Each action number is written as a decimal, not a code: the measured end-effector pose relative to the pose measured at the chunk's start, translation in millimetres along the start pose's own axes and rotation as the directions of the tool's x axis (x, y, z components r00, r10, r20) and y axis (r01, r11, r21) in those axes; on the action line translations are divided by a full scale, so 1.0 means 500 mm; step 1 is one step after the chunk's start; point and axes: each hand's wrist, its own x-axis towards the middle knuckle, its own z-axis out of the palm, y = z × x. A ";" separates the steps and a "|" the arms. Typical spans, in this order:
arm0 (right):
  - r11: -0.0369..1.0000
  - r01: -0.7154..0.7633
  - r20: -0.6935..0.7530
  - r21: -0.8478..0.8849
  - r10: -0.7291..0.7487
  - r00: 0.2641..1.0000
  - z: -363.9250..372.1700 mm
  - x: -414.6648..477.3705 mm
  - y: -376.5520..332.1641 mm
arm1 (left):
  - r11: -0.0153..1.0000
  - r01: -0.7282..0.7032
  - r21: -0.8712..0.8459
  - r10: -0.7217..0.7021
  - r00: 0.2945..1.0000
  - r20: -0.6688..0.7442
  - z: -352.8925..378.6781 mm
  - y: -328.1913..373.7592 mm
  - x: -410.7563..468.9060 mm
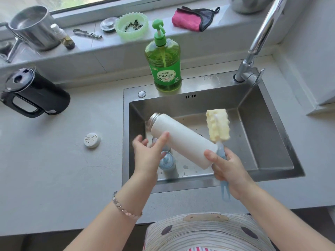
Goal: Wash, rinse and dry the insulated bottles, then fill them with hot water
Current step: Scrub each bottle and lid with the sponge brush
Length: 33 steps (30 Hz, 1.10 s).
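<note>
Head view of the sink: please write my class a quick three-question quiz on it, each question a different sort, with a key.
1. True or false: the white bottle is capped.
2. The sponge brush is: A) inside the bottle; B) in the right hand, outside the bottle; C) nowhere in view.
3. Fill in: the white lid lies on the ____ left of the sink.
Key: 1 false; 2 B; 3 counter.
</note>
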 end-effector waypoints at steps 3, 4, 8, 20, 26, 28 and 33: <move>0.999 0.006 0.065 -0.040 -0.004 0.998 0.015 -0.013 0.004 | 0.949 0.240 -0.204 -0.205 0.962 0.179 0.025 -0.006 -0.014; 0.995 0.003 0.084 -0.096 0.005 0.996 0.017 -0.019 0.003 | 0.948 0.239 -0.211 -0.207 0.965 0.163 0.023 -0.007 -0.009; 0.940 0.080 0.081 -0.331 -0.056 0.995 -0.002 -0.034 -0.006 | 0.988 0.136 -0.080 -0.127 0.986 0.104 -0.009 -0.006 0.014; 0.202 0.476 0.247 -0.856 -0.650 0.719 -0.007 -0.042 -0.052 | 0.584 -0.379 0.718 0.090 0.909 0.407 -0.017 0.018 -0.056; 0.193 0.452 0.251 -0.871 -0.617 0.746 -0.034 -0.057 -0.038 | 0.509 -0.428 0.747 0.177 0.901 0.395 -0.030 0.014 -0.047; 0.178 0.445 0.256 -0.878 -0.612 0.748 -0.021 -0.057 -0.039 | 0.472 -0.465 0.749 0.175 0.882 0.437 -0.023 0.001 -0.053; 0.169 0.364 0.209 -0.916 -0.574 0.792 -0.042 -0.082 -0.044 | 0.458 -0.461 0.760 0.246 0.887 0.390 -0.039 0.022 -0.035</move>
